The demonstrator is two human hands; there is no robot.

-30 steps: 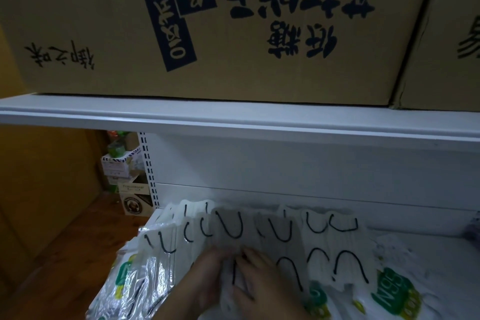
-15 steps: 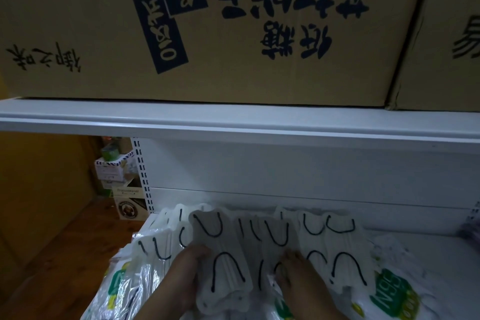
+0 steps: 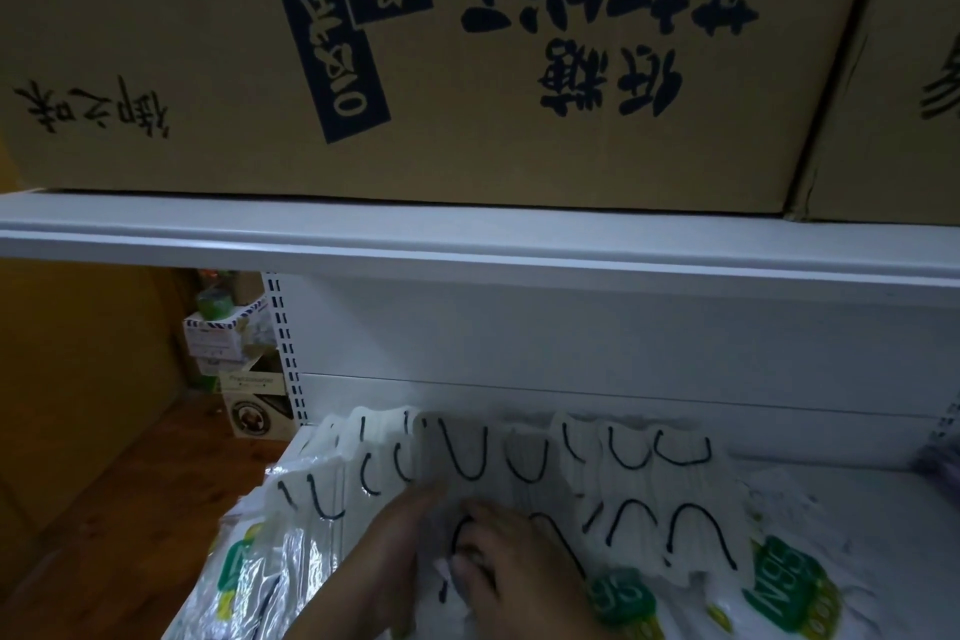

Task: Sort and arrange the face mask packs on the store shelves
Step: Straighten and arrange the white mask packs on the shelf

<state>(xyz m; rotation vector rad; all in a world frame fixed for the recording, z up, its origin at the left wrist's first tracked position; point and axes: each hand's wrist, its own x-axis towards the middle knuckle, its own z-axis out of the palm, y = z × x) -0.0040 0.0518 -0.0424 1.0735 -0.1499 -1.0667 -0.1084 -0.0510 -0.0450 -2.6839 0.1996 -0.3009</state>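
Since the earlier frame the two hands have closed together again: the right hand (image 3: 511, 564), which sat apart at the right of the raised pack, now lies beside the left hand (image 3: 387, 551), and the pack lifted between them has dropped back into the row.

Location of stock: the face mask packs (image 3: 524, 470) stand in an overlapping fan on the lower shelf (image 3: 878, 525), from 9 o'clock to 3 o'clock of the hands, black ear loops showing through clear wrappers. Green-printed pack ends lie at 4 o'clock and 8 o'clock.

Step in hand, as judged: squaring the middle of the row, seating one pack among its neighbours.

Hand state: the left hand lies flat-edged against the packs at 12 o'clock of its wrist, fingers extended, gripping nothing visible. The right hand's fingers bend down onto a pack front; whether they pinch it or merely press cannot be determined in this dim light.

Next move, as judged: it calls for light, even pressure, since the slippery wrappers could slide and topple the fan leftward.

Overhead, cardboard cartons (image 3: 467, 57) occupy the upper shelf (image 3: 467, 234) at 12 o'clock.
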